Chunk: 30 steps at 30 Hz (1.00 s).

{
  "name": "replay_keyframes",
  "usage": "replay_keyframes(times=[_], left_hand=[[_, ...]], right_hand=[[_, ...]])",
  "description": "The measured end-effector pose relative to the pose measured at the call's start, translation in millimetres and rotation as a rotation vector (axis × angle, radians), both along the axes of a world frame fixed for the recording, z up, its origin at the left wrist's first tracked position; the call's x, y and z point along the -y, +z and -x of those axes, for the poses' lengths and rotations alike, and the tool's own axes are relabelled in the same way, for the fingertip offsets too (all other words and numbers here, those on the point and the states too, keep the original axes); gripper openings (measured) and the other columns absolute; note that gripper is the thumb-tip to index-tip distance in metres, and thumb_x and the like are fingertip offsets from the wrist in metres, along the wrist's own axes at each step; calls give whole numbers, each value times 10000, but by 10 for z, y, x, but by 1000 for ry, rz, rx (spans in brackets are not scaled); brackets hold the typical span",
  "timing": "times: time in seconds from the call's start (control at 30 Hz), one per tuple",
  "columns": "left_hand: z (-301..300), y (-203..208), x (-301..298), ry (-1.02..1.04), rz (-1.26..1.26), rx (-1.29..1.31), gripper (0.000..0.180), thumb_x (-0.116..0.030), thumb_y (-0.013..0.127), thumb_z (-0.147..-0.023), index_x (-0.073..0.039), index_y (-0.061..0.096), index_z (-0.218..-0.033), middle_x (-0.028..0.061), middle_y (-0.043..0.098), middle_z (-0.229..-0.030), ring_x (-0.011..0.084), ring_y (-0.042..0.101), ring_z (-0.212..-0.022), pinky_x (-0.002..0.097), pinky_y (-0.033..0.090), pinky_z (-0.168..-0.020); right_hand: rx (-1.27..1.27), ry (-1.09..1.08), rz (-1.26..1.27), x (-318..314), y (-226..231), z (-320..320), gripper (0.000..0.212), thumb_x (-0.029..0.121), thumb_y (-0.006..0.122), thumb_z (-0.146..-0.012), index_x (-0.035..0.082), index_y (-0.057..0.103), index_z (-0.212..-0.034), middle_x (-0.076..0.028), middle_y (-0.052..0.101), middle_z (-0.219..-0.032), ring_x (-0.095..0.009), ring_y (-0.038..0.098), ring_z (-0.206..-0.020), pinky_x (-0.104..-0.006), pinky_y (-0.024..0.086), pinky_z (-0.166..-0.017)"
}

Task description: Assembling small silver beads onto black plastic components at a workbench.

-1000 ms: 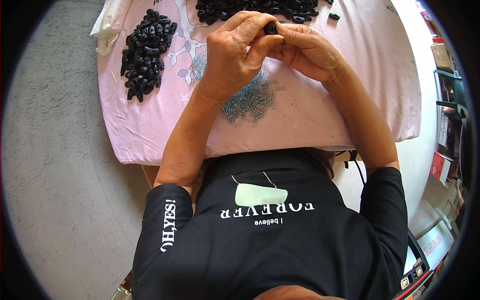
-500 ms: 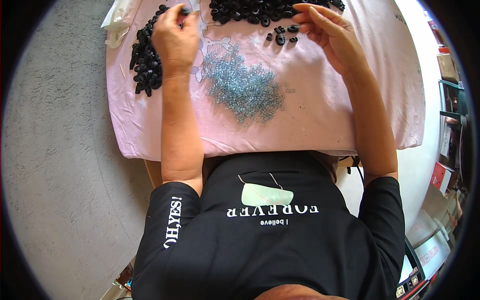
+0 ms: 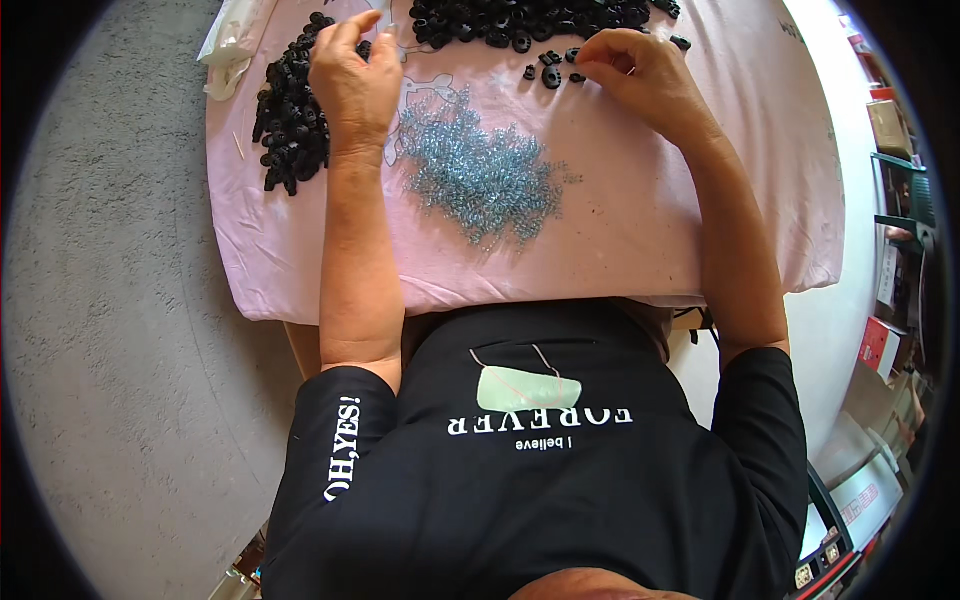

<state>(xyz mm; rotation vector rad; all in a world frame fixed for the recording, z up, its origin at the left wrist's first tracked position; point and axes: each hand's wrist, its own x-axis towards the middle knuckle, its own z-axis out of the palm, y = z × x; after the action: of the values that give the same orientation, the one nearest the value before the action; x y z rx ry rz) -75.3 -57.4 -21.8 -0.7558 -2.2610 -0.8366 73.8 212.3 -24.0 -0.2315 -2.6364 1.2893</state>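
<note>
My left hand [image 3: 355, 90] is above the pink-covered table, beside a heap of small black plastic parts [image 3: 292, 125]. Its thumb and forefinger are spread apart, and I see nothing between their tips. Farther right, the fingertips of my right hand [image 3: 645, 80] come together beside a few loose black pieces [image 3: 551, 77], which look like cord-lock parts. Whatever those fingertips hold, if anything, is hidden. Between my forearms lies a pile of tiny, shiny, bluish-silver springs [image 3: 485, 175].
A larger heap of black parts [image 3: 500, 20] spreads along the far side. At the far left corner sits a whitish plastic bag [image 3: 235, 45], with a thin stick [image 3: 238, 145] nearer me. Boxes [image 3: 880, 345] stand beyond the table's right side.
My right hand has come down and nearer to the loose black pieces, its fingertips closing beside them. The dark piece at my left fingertips no longer shows there; those fingers have parted.
</note>
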Motion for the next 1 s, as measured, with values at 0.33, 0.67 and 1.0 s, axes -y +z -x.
replay_keyframes(times=[0.33,0.67,1.0], left_hand=[[-445,67,-390,-414,-28,267,109,-53,709,-869,-70,751,-969,79,716,-958,210,704,-855,317,568,-766],[-709,-37,-663,-513,175,164,192,-134,759,-790,-114,757,-981,46,648,-992,254,586,-996,405,444,-921],[-745,42,-615,-490,222,188,272,-166,786,-748,-101,706,-1000,50,631,-978,252,586,-951,382,467,-901]], right_hand=[[-122,11,-75,-22,-41,28,151,127,750,-863,82,744,-1007,24,593,-799,-79,550,-699,-243,495,-695],[-150,2,-236,51,-63,20,187,125,746,-873,110,751,-1059,-4,628,-827,-96,598,-711,-255,514,-705],[-281,-69,-41,17,-124,40,150,103,694,-924,39,722,-1057,-31,740,-899,-73,674,-802,-237,555,-761]])
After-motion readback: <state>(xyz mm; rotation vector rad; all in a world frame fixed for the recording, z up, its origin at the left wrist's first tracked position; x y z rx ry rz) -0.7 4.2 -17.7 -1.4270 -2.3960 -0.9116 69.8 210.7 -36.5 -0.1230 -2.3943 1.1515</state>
